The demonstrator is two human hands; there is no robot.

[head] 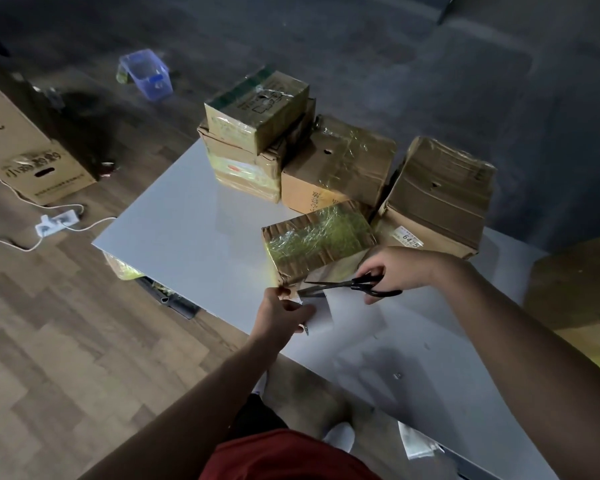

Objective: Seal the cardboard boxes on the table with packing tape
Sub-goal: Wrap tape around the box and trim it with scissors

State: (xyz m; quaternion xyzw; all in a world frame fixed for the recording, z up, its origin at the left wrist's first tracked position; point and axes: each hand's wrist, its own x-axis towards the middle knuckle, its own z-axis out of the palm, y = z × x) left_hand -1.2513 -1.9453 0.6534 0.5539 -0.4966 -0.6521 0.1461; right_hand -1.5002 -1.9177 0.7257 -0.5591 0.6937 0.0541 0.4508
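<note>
A small cardboard box (317, 242), wrapped in shiny clear tape, lies on the white table (187, 230) near its front. My right hand (399, 268) grips black-handled scissors (347, 287) whose blades point left at the box's near corner. My left hand (284, 315) pinches a strip of clear tape (317, 311) that runs from that corner toward me. The blades sit across the tape, just above my left fingers. Several taped boxes stand behind: a stack of two (253, 140), a middle box (336, 164) and a larger one (437, 199) at the right.
A big printed carton (25, 150) stands on the wooden floor at the left, with a white power strip (56, 221) and cable beside it. A blue plastic bin (148, 74) lies further back. Another cardboard piece (582, 289) sits at the right edge.
</note>
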